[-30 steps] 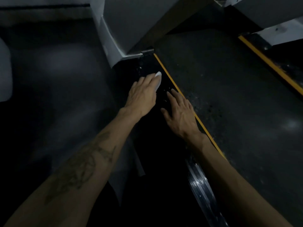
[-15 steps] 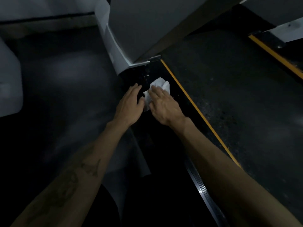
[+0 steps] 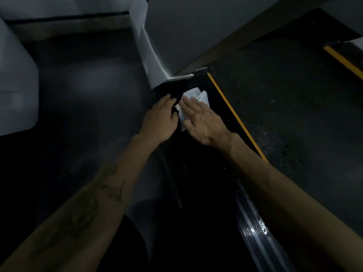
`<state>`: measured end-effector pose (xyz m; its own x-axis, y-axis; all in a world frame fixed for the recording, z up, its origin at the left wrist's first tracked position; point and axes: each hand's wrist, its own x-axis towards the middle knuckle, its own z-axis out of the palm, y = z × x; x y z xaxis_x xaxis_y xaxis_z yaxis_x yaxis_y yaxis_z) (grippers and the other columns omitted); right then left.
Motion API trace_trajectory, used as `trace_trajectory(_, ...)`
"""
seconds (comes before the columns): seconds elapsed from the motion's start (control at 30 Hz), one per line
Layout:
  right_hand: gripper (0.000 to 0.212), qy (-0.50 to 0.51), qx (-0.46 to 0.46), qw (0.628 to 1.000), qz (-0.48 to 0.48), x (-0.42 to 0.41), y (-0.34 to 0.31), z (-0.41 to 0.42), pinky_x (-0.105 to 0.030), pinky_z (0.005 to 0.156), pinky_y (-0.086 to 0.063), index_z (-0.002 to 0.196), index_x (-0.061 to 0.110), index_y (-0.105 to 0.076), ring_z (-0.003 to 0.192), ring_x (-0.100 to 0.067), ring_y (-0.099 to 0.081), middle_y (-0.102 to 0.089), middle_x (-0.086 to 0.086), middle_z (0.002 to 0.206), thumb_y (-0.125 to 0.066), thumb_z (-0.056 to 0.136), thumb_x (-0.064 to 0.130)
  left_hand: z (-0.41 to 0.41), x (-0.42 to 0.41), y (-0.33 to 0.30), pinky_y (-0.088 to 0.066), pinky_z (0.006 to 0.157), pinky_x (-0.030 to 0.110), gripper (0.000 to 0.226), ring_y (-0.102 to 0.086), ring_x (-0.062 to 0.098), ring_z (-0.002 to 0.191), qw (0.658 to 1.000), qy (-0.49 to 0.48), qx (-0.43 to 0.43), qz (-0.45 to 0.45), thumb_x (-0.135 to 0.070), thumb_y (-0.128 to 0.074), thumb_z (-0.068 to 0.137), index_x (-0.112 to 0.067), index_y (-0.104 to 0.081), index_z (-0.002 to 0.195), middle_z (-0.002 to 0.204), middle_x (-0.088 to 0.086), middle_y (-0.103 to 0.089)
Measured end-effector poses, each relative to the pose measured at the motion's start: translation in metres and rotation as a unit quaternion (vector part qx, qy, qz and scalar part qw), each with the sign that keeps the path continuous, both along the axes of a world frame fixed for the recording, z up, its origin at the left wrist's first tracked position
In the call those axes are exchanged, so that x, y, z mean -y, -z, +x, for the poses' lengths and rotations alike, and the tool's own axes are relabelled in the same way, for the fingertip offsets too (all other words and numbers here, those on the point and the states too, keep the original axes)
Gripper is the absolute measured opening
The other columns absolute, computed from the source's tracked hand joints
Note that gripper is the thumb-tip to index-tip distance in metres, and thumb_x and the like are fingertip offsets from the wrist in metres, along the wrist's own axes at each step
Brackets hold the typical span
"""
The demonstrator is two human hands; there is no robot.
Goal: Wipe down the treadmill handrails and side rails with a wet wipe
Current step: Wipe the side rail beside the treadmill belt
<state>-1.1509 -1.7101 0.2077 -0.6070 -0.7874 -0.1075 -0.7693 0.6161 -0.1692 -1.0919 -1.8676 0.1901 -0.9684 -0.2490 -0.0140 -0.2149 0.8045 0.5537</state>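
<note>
Right hand point(image 3: 204, 122) has taken over the wet wipe point(image 3: 193, 101), fingers flat, pressing it onto the black side rail point(image 3: 218, 107); left hand point(image 3: 160, 120) rests beside, relaxed. Rail's long axis runs toward the person.

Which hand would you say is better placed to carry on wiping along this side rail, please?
The right hand, probably: its flat fingers already press the wet wipe onto the black side rail. The left hand rests beside the wipe, at the rail's outer edge.
</note>
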Motion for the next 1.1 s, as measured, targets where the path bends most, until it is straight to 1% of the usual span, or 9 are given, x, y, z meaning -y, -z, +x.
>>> trace_trajectory(0.07, 0.086, -0.023, -0.017, 0.999, 0.015, 0.014, 0.004, -0.019, -0.031, 0.127, 0.006, 0.161, 0.004, -0.017, 0.158, -0.024, -0.006, -0.012, -0.014, 0.169, -0.004, 0.089, 0.048, 0.001, 0.007, 0.014, -0.037, 0.116, 0.053, 0.055, -0.038, 0.029, 0.146, 1.000, 0.004, -0.004, 0.018, -0.024, -0.049, 0.104, -0.020, -0.036, 0.157, 0.165, 0.008, -0.031)
trace_trajectory(0.17, 0.098, -0.028, -0.025, 0.999, 0.022, 0.031, 0.001, -0.043, -0.037, 0.128, -0.003, 0.161, 0.004, -0.017, 0.158, -0.026, -0.008, -0.012, -0.014, 0.169, 0.007, 0.079, 0.053, -0.003, 0.015, 0.022, -0.039, 0.114, 0.051, 0.058, -0.041, 0.028, 0.144, 0.998, -0.013, -0.038, 0.050, -0.022, -0.052, 0.102, -0.018, -0.035, 0.157, 0.162, 0.007, -0.036)
trace_trajectory(0.3, 0.088, -0.003, -0.054, 0.998, 0.032, 0.031, -0.003, -0.037, -0.045, 0.127, -0.011, 0.153, -0.005, -0.035, 0.156, -0.033, -0.016, -0.024, -0.020, 0.166, 0.002, 0.090, 0.044, 0.000, 0.012, 0.026, -0.029, 0.122, 0.042, 0.061, -0.029, 0.024, 0.151, 0.998, -0.006, -0.017, 0.067, -0.022, -0.051, 0.104, -0.016, -0.028, 0.161, 0.169, 0.004, -0.023)
trace_trajectory(0.37, 0.077, 0.007, -0.061, 0.997, 0.036, 0.028, -0.002, -0.025, -0.041, 0.126, -0.009, 0.151, -0.009, -0.036, 0.154, -0.034, -0.022, -0.030, -0.024, 0.162, -0.007, 0.097, 0.038, -0.002, 0.014, 0.027, -0.029, 0.122, 0.045, 0.062, -0.027, 0.023, 0.153, 0.998, 0.006, -0.017, 0.064, -0.024, -0.051, 0.105, -0.017, -0.026, 0.161, 0.170, 0.002, -0.020)
trace_trajectory(0.47, 0.080, -0.035, -0.065, 0.997, -0.007, 0.041, -0.003, -0.033, -0.040, 0.124, -0.015, 0.143, -0.015, -0.044, 0.148, -0.038, -0.034, -0.043, -0.029, 0.153, -0.009, 0.093, 0.035, -0.009, 0.021, 0.027, -0.032, 0.121, 0.050, 0.063, -0.028, 0.022, 0.152, 0.997, 0.017, -0.037, 0.061, -0.029, -0.051, 0.105, -0.022, -0.025, 0.162, 0.169, 0.001, -0.022)
trace_trajectory(0.57, 0.088, -0.019, -0.049, 0.998, -0.018, 0.047, -0.010, -0.049, -0.035, 0.121, -0.018, 0.151, -0.004, -0.041, 0.147, -0.034, -0.034, -0.039, -0.022, 0.158, -0.003, 0.088, 0.044, -0.005, 0.023, 0.028, -0.032, 0.121, 0.049, 0.066, -0.028, 0.021, 0.152, 0.997, 0.020, -0.047, 0.055, -0.032, -0.051, 0.104, -0.025, -0.021, 0.163, 0.170, -0.001, -0.021)
trace_trajectory(0.73, 0.073, 0.036, -0.082, 0.996, 0.003, 0.046, -0.002, -0.033, -0.047, 0.113, -0.034, 0.142, 0.003, -0.051, 0.135, -0.037, -0.042, -0.047, -0.018, 0.149, -0.010, 0.094, 0.039, -0.012, 0.019, 0.025, -0.027, 0.124, 0.044, 0.064, -0.024, 0.018, 0.154, 0.997, 0.012, -0.050, 0.065, -0.036, -0.047, 0.106, -0.025, -0.021, 0.163, 0.171, -0.003, -0.017)
trace_trajectory(0.93, 0.063, 0.067, -0.062, 0.995, -0.025, 0.055, -0.003, -0.046, -0.046, 0.114, -0.030, 0.155, 0.019, -0.040, 0.139, -0.033, -0.039, -0.043, -0.012, 0.153, -0.023, 0.100, 0.044, -0.013, 0.017, 0.024, -0.029, 0.123, 0.046, 0.062, -0.027, 0.019, 0.152, 0.995, 0.000, -0.061, 0.081, -0.033, -0.047, 0.107, -0.023, -0.023, 0.163, 0.169, -0.001, -0.021)
trace_trajectory(1.1, 0.079, 0.115, -0.071, 0.991, -0.009, 0.044, 0.007, -0.041, -0.049, 0.113, -0.036, 0.151, 0.008, -0.042, 0.139, -0.036, -0.039, -0.043, -0.018, 0.152, -0.007, 0.091, 0.046, -0.011, 0.014, 0.020, -0.023, 0.124, 0.038, 0.064, -0.021, 0.013, 0.154, 0.992, -0.010, -0.039, 0.123, -0.041, -0.049, 0.106, -0.027, -0.024, 0.162, 0.171, -0.006, -0.016)
